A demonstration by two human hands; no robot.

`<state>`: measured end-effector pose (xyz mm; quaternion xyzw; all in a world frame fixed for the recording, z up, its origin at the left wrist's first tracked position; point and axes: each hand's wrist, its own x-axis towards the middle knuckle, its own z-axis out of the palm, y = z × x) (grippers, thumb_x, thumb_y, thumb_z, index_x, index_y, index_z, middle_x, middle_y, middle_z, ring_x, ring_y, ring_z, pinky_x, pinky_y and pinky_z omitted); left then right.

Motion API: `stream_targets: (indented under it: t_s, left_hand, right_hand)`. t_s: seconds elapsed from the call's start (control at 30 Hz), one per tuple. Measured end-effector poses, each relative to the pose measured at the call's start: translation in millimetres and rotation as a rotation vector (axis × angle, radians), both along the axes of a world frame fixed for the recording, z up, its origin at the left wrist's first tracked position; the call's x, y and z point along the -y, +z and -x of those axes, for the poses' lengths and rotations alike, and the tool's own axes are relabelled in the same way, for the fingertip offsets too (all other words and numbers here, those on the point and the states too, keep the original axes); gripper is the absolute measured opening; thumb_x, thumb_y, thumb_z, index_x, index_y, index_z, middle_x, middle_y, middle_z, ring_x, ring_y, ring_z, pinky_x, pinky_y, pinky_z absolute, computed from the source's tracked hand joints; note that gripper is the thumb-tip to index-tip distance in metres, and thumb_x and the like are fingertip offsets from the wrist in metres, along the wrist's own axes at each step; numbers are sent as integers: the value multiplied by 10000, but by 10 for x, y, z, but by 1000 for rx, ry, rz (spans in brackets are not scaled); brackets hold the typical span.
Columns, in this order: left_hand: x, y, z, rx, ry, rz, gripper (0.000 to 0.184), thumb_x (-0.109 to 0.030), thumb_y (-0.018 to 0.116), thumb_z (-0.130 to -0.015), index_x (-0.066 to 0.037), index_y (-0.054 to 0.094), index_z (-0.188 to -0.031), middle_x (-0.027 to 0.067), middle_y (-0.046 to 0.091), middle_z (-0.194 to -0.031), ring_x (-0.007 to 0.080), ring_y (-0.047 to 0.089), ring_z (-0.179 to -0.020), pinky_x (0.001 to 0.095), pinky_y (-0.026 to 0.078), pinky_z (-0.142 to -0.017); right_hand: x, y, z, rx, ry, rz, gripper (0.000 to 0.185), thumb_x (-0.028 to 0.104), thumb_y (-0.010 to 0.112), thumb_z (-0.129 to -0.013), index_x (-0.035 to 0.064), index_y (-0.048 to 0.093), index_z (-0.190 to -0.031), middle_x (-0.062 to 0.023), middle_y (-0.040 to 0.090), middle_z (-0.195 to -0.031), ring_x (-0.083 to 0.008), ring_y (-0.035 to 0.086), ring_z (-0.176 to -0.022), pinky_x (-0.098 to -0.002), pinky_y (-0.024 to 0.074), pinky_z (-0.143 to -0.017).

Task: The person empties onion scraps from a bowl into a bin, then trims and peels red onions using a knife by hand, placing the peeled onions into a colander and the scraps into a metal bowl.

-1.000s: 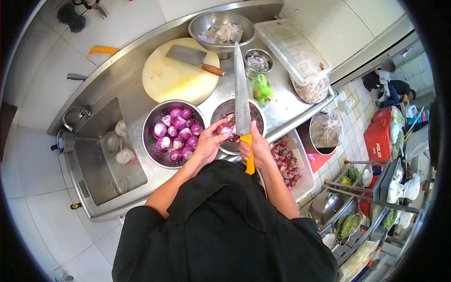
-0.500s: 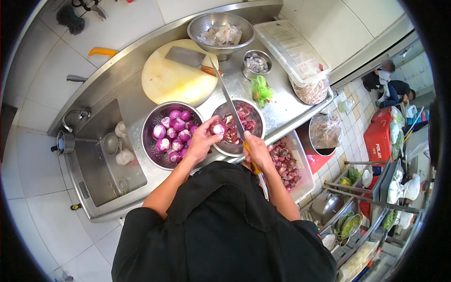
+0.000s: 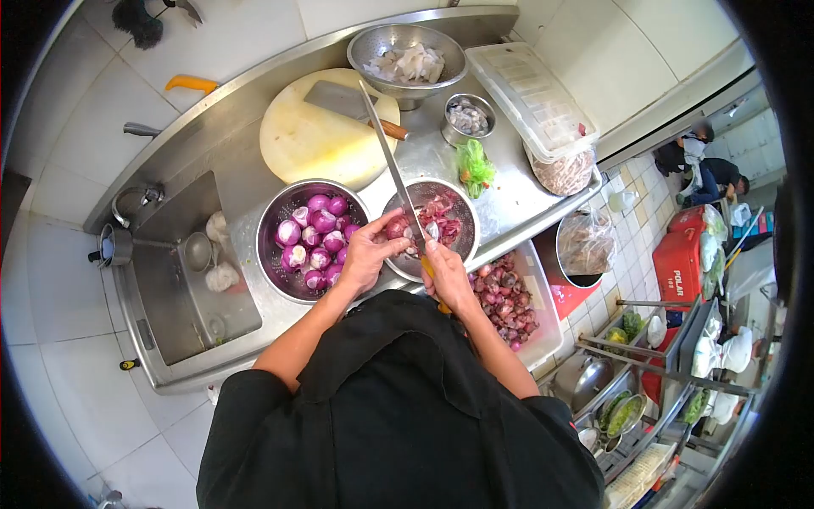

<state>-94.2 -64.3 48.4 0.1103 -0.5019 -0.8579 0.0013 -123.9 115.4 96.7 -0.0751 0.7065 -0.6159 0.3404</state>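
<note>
My left hand [image 3: 370, 254] is closed around a dark red onion [image 3: 396, 226], held over a perforated steel colander [image 3: 471, 222] of red onion skins [image 3: 443, 216]. A long knife [image 3: 386, 153] with a yellow handle is gripped in my right hand [image 3: 448, 273]. Its blade slants up and left across the colander, close beside the onion, and its tip reaches over the round cutting board [image 3: 297, 136]. Left of the colander stands a steel bowl [image 3: 265, 265] full of peeled purple onions [image 3: 315, 233]. My fingers partly hide the held onion.
A cleaver [image 3: 339, 99] lies on the cutting board. Behind are a colander of pale pieces [image 3: 407, 64], a small steel bowl [image 3: 468, 117], a green plastic bag [image 3: 475, 167] and a lidded plastic box [image 3: 534, 97]. The sink [image 3: 182, 280] is left; a bin of unpeeled onions [image 3: 506, 305] stands right.
The onion in my left hand showed a pale peeled end; now a dark red surface shows. The knife has shifted left and turned more upright, with my right hand moving slightly left and down.
</note>
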Motion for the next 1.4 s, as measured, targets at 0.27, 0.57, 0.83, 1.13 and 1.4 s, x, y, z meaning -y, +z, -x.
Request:
stream_targets:
  t_s: [0.27,0.57,0.83,1.13,1.4]
  left_hand:
    - [70,50,-18,29,-92,12,609,38,670,-871,7,450,-1438,92,616,-1273,144,609,-1102,288,489,-964]
    - [57,56,-70,54,-96,93,529,26,674,-856,19,532,-1366,78,644,-1225,156,595,-1120,289,461,-982]
    - [74,-11,-127,40,-174,98,516,11,677,-856,6,546,-1355,97,655,-1185,147,617,-1069,281,496,-918]
    - [87,118,-122,112,-271,-164,565,-73,631,-896,-31,456,-1432,84,617,-1229,179,641,-1010,288,547,-820]
    - [37,-18,-137,50,-278,-258,590,-50,677,-865,-21,460,-1413,69,599,-1257,155,616,-1047,295,534,-856]
  right_hand:
    - [-76,-95,64,-80,-32,-65,547,455,434,-1033,65,513,-1409,-41,573,-679,-112,525,-553,-253,422,-523]
    - [-59,55,-8,-513,87,-222,554,406,542,-985,123,455,-1453,-243,644,-1172,-375,634,-1109,-379,493,-905]
    - [-81,-90,16,-451,29,-160,464,380,533,-997,103,562,-1369,-226,700,-1046,-280,698,-972,-348,511,-847]
    - [-95,-172,19,-116,-69,78,512,381,463,-1049,-10,536,-1372,71,415,-623,-42,361,-529,-226,298,-489]
    - [-131,-273,55,-38,-170,52,531,439,448,-1042,9,572,-1329,50,444,-618,-54,398,-528,-232,311,-471]
